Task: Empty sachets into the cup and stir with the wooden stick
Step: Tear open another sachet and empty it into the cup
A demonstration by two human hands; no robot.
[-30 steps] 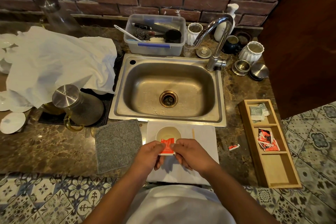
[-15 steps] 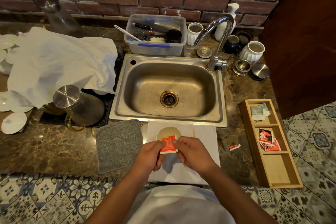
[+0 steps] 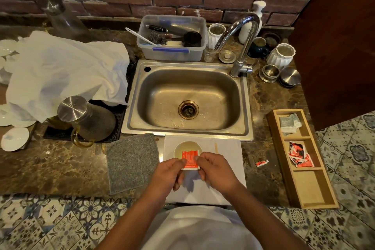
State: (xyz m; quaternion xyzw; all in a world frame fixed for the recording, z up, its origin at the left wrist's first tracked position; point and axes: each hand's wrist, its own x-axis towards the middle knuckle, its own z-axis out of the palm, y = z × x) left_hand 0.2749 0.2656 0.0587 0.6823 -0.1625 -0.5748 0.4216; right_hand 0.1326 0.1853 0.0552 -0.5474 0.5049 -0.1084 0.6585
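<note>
A red and white sachet (image 3: pixel 189 159) is pinched upright between both hands, just above the near rim of the cup. My left hand (image 3: pixel 169 170) grips its left edge and my right hand (image 3: pixel 216 170) grips its right edge. The pale cup (image 3: pixel 185 147) stands on a white napkin (image 3: pixel 227 148) in front of the sink, and its near part is hidden by the sachet. The wooden stick (image 3: pixel 216 147) lies on the napkin to the right of the cup. Whether the sachet is torn open I cannot tell.
A wooden tray (image 3: pixel 316 193) at the right holds more red sachets (image 3: pixel 299 155) and grey-green packets (image 3: pixel 288 123). A torn red scrap (image 3: pixel 262 163) lies on the counter. A grey cloth (image 3: pixel 132 161) sits left of the napkin. The steel sink (image 3: pixel 187 99), tap (image 3: pixel 241 46) and a glass jug (image 3: pixel 87 118) lie beyond.
Both hands with the sachet have shifted slightly forward, toward the cup. The grip on the sachet is unchanged.
</note>
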